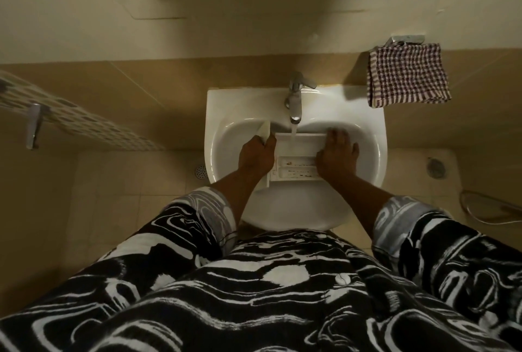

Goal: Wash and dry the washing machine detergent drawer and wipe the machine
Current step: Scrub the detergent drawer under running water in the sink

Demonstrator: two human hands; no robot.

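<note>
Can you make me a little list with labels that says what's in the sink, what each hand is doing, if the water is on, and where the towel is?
place: white sink
in sink: detergent drawer, with dark grime in its near compartments
water: running from tap onto the drawer
left hand: holds a pale sponge-like piece
right hand: rests on the drawer
towel: checked cloth hangs on the wall, to the right

Head view, steeply downward (near sink (367,131))

The white detergent drawer (296,154) lies flat in the basin under running water, dark residue streaking its near compartments.
</note>
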